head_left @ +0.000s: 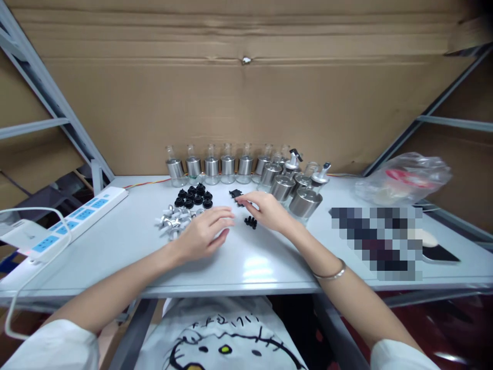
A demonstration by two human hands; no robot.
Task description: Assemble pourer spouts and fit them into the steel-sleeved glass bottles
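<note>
My left hand (pixel 208 232) hovers over the front of the white table, fingers stretched out and holding nothing visible. Just beside it lies a heap of silvery-white small parts (pixel 173 221). Behind that heap sits a cluster of black ribbed stoppers (pixel 193 196). My right hand (pixel 266 209) reaches in from the right, its thumb and fingers apart. Its fingertips are at a small pile of flat black pieces (pixel 235 193), partly hidden; whether they touch cannot be made out. Below this hand lies another group of small black pieces (pixel 250 222).
Glass bottles with steel sleeves (pixel 211 167) line the back; two at the right carry pourer tops (pixel 321 174). A power strip (pixel 80 221) with a white cable is at left. On the right are a clear plastic bag (pixel 404 180) and a blurred-out item (pixel 373 241).
</note>
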